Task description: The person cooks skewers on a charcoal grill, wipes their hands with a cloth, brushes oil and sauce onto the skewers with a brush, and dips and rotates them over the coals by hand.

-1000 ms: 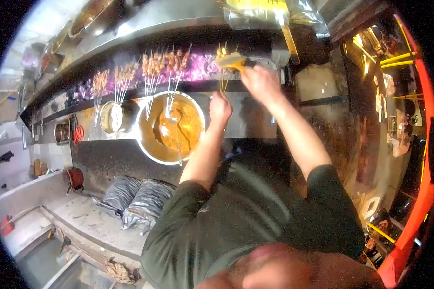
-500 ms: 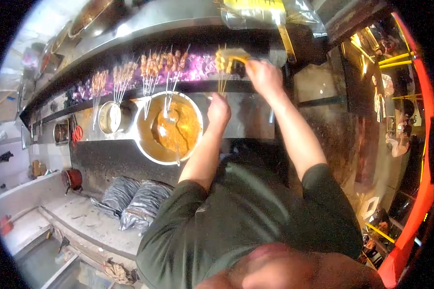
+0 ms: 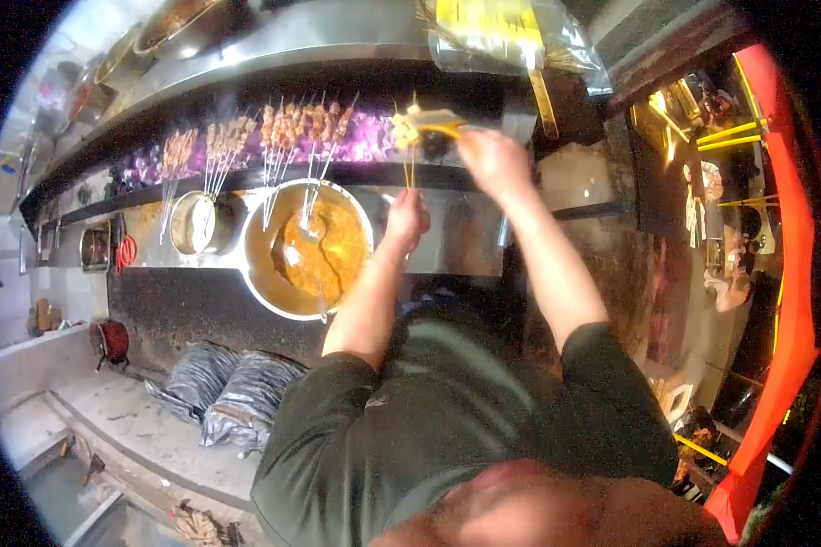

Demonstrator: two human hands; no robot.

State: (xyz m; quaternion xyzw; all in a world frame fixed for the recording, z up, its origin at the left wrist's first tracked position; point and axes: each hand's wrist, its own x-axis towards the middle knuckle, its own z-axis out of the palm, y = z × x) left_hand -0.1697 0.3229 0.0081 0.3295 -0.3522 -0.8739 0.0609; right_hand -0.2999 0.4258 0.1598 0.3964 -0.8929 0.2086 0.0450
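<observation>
Near the top middle of the frame, the left fingers (image 3: 410,203) grip the pale food sticks (image 3: 403,135), which look bunched closer than in the earlier frame. The right fingers (image 3: 473,146) grip a brush (image 3: 441,124). It now slants beside the food, so more food shows. Left of it, meat sticks (image 3: 287,126) sit over glowing coals (image 3: 371,139), above a big pot (image 3: 252,260).

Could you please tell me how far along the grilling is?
The reddish-brown meat skewers over glowing purple-pink coals look coloured, though doneness is unclear. The left hand holds thin skewers of pale yellow chunks, while the right hand works a yellow-handled brush at them. Those look unbrowned, and all skewers have yet to come off.
</observation>
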